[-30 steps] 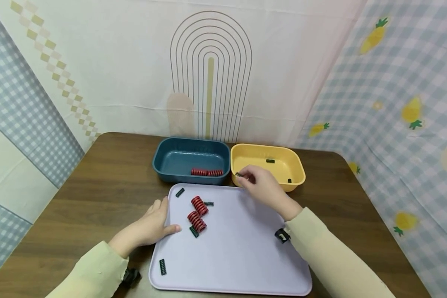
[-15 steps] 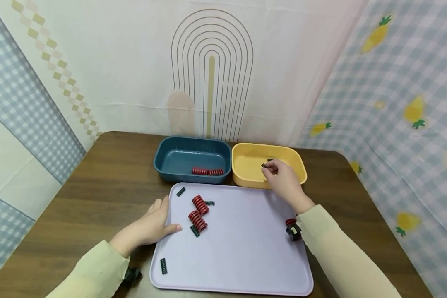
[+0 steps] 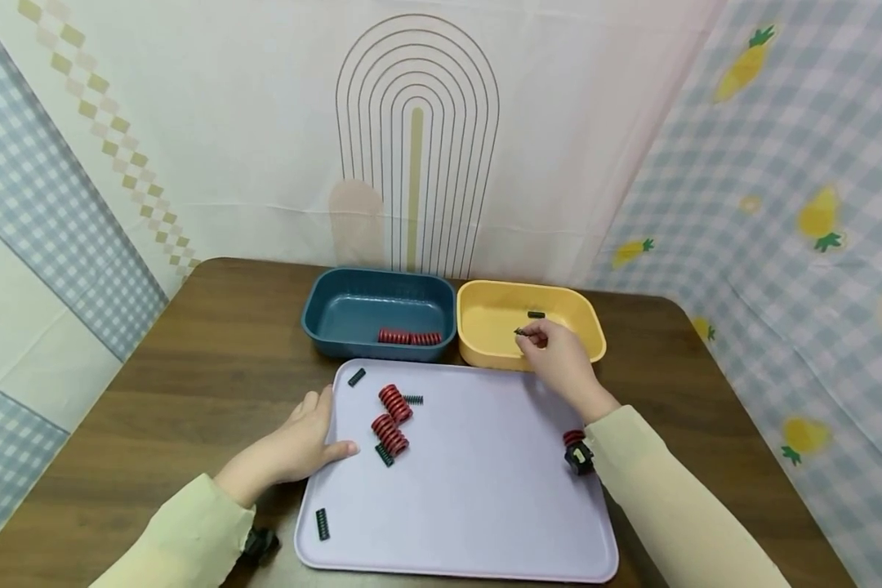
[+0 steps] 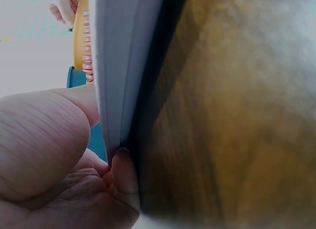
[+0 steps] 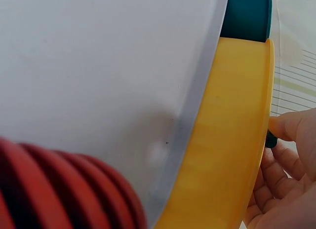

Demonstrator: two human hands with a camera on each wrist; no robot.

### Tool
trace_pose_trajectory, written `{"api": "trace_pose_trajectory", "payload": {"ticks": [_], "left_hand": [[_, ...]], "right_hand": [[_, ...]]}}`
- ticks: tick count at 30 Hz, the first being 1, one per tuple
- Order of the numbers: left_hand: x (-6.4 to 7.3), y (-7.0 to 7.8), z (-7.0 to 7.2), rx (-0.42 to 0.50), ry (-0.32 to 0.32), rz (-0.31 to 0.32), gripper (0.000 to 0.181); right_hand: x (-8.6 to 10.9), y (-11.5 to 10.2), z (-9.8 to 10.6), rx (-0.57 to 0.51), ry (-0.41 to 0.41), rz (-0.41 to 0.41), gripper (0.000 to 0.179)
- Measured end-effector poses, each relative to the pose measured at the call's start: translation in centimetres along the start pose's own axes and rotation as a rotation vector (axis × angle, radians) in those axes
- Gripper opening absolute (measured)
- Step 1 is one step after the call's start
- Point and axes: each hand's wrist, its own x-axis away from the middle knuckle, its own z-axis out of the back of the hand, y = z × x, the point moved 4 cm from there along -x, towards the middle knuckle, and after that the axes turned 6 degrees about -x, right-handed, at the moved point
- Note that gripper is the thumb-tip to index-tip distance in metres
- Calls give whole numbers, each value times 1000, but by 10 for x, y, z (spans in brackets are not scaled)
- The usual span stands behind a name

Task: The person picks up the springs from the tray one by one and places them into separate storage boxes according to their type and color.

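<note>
Over the yellow container (image 3: 485, 353) my right hand (image 3: 562, 367) pinches a small dark green spring (image 3: 520, 331) between thumb and fingertips; the right wrist view shows the spring's end (image 5: 271, 139) by the rim. One dark spring (image 3: 536, 314) lies inside that container. My left hand (image 3: 305, 437) grips the left edge of the lilac tray (image 3: 485, 490), thumb on top and a finger at the outer side in the left wrist view. Large red springs (image 3: 389, 434) and several small green springs (image 3: 322, 524) lie on the tray's left part.
A dark blue container (image 3: 319, 327) stands left of the yellow one, holding red springs (image 3: 410, 337). Another red spring (image 3: 573, 438) is partly hidden by the right wrist camera (image 3: 579, 459). All this sits on a brown wooden table (image 3: 213, 359), with patterned cloth behind.
My right hand has moved right with the small spring, from the yellow container's front left corner to over its middle, then stayed nearly still. The left hand keeps its place on the tray.
</note>
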Motion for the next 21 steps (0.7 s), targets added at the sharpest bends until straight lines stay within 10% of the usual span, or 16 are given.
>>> {"api": "trace_pose_trajectory", "payload": {"ticks": [21], "left_hand": [[-5,-3,-2,7,3,-17,103]], "right_hand": [[11,-17,3,-51,19,84,19]]}}
